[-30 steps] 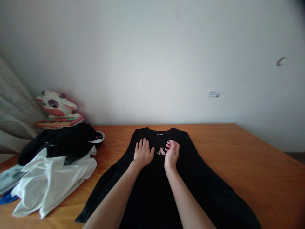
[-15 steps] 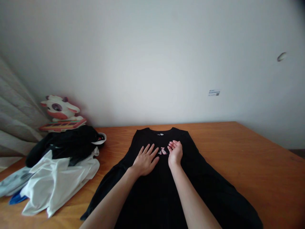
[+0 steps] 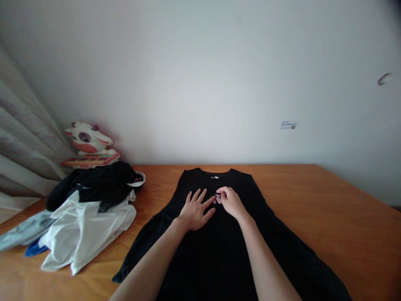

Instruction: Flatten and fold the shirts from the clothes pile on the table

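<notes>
The left hand [image 3: 194, 212] rests fingers-spread on a black cloth shirt [image 3: 211, 255], which runs lengthwise beneath both hands, neckline beyond them. Between their fingertips lies its small pink print [image 3: 218, 198]; the right hand [image 3: 232, 202] curls, its grip unclear.

"Can you read the wall label [image 3: 288, 125]?"
"No, its lettering is too small. Where's the hem of the black garment [image 3: 209, 255]?"
"Cut off below. The right hand [image 3: 232, 203] partly covers the pink print [image 3: 218, 199]."
</notes>
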The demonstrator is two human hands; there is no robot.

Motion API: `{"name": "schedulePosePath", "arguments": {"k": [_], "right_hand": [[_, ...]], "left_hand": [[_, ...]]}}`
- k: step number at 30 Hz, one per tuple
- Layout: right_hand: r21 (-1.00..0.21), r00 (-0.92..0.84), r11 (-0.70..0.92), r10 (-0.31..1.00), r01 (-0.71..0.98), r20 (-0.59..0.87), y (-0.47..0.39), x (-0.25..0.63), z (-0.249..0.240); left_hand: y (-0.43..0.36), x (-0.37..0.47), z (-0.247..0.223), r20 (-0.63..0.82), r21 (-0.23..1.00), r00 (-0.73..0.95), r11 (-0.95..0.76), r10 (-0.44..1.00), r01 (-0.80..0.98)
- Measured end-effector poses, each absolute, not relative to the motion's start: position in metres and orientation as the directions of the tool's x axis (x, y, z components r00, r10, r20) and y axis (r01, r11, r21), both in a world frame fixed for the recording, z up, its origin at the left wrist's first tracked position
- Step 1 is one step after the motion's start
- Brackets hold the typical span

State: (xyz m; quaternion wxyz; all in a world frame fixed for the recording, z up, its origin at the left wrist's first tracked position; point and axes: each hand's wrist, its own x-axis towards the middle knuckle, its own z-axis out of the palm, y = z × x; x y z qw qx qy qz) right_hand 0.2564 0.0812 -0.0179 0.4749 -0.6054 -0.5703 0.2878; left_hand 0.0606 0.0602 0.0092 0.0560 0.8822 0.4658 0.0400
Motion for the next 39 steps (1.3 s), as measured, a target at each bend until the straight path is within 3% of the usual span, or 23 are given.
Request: {"name": "schedulePosePath", "arguments": {"k": [6,19,39], "right_hand": [[-0.78,0.066,0.145,0.971,0.609,0.232,0.083,0.284,-0.02],[-0.566,-0.047,0.193,0.964,0.802,0.262,0.08,0.275,-0.015],[-0.492,0.044,0.122,0.949,0.862,0.311,0.08,0.264,-0.022]], "left_hand": [[0.058,0.06,0.01,0.031,0.166,0.561,-0.558,0.827,0.813],[0.058,0.06,0.007,0.063,0.145,0.559,-0.562,0.827,0.814],[0.058,0.06,0.007,0.045,0.164,0.556,-0.555,0.83,0.815]]}}
